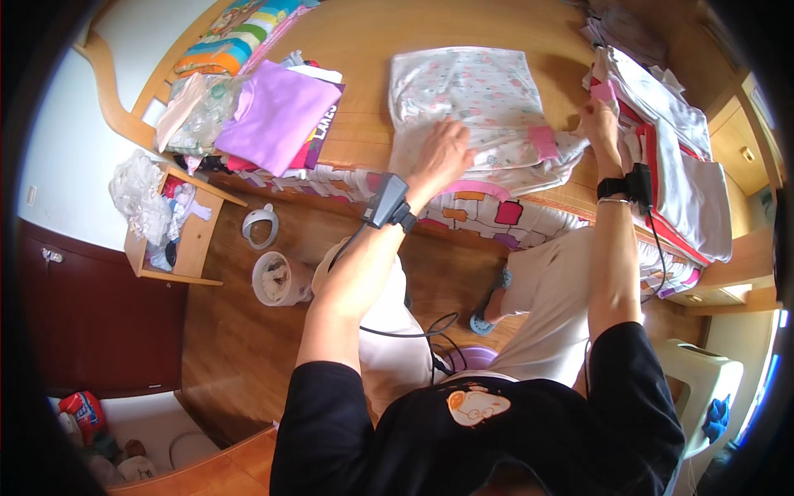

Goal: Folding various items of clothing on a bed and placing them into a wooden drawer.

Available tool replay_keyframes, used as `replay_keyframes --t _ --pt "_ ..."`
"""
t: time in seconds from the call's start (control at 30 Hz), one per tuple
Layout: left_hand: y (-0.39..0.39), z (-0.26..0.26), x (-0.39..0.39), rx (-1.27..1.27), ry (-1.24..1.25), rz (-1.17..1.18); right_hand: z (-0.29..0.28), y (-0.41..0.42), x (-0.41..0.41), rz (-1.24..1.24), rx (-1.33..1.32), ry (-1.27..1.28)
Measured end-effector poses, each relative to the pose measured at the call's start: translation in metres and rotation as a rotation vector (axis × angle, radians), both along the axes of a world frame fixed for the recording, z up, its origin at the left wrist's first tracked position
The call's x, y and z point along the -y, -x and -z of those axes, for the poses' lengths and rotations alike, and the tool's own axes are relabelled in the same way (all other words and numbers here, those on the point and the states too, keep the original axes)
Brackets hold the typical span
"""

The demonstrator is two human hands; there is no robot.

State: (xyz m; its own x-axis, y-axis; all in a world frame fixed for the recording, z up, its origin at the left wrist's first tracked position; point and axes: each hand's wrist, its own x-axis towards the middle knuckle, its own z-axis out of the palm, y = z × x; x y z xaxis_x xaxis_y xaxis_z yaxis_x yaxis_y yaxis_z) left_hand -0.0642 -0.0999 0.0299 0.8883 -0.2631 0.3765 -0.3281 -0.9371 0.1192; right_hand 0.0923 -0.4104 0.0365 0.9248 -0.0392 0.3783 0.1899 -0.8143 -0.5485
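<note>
A white long-sleeved top with small pink and green prints point(471, 93) lies flat on a wooden bed surface point(360, 37), its sleeve with a pink cuff point(544, 142) laid across it. My left hand point(443, 155) rests on the body of the garment with fingers apart and palm down. On the right, my right hand point(600, 121) pinches the other pink cuff point(602, 92), whose sleeve stretches towards the garment. A pink hem point(474, 188) shows at the near edge.
Folded lilac point(273, 111) and white clothes point(695, 198) lie left and right on the bed. A striped folded textile point(229, 43) sits far left. On the floor stand a wooden drawer of clothes point(198, 239), a white bin point(282, 282) and a grey-white ring-shaped item point(260, 226).
</note>
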Motion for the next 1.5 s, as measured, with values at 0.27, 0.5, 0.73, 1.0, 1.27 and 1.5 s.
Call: replay_keyframes --t 0.27,0.5,0.73,1.0,1.27,1.5 --pt "-0.02 0.023 0.089 -0.044 0.095 0.362 0.01 0.003 0.032 0.415 -0.143 -0.038" --pt "-0.031 0.035 0.113 0.108 -0.031 0.366 0.018 -0.007 0.027 0.375 -0.295 -0.238" --pt "-0.026 0.034 0.114 0.087 -0.087 0.345 -0.024 0.015 -0.028 0.078 0.099 -0.379" --pt "-0.028 0.034 0.114 0.13 0.012 0.428 -0.016 0.003 -0.058 -0.285 0.13 -0.347" --pt "-0.028 0.042 0.105 0.173 -0.033 0.381 -0.008 0.019 -0.105 -0.286 0.013 -0.14" --pt "-0.028 0.045 0.114 0.459 0.011 0.383 0.024 -0.001 -0.139 -0.191 -0.022 0.099"
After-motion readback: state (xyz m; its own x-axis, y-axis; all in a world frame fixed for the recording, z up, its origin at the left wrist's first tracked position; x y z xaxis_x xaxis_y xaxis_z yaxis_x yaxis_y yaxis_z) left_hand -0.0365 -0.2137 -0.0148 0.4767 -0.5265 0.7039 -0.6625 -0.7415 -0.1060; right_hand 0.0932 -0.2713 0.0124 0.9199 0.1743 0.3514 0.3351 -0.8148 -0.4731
